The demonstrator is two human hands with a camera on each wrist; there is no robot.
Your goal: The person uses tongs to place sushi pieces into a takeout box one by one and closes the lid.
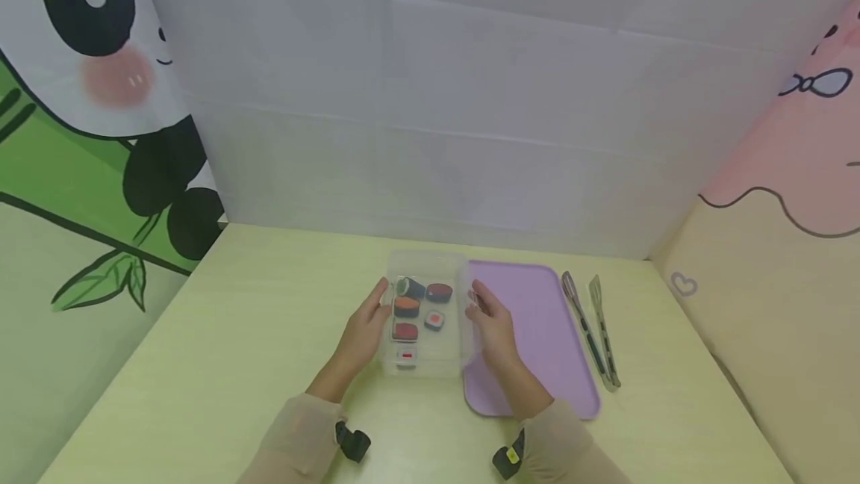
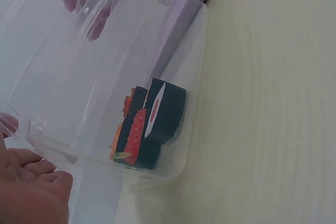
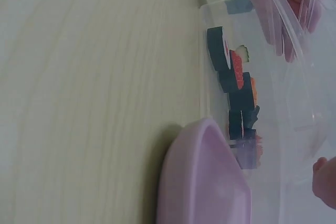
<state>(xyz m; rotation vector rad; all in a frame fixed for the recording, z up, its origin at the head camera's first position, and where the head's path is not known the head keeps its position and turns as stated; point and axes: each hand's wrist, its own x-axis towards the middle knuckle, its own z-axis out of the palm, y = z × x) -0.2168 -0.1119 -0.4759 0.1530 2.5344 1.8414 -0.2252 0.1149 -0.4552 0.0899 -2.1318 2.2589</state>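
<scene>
A clear plastic box [image 1: 440, 364] with several sushi pieces [image 1: 406, 308] inside is held between both hands. My left hand [image 1: 361, 334] grips its left side, with the thumb up by the rim and the fingers [image 2: 39, 169] partly curled along the outside. On the opposite side, my right hand [image 1: 496, 331] grips the box edge, thumb near the rim. Dark-wrapped pieces with red and orange tops [image 2: 135, 137] lie along the box's left side in the left wrist view. The right hand's fingers are mostly out of the right wrist view.
A purple tray [image 1: 531, 320] lies on the pale table [image 1: 269, 305], its left edge overlapped by the box in the head view. Metal tongs [image 1: 607, 346] lie spread to the right of the tray. A white sheet [image 1: 470, 133] stands behind the table, with printed panels at both sides.
</scene>
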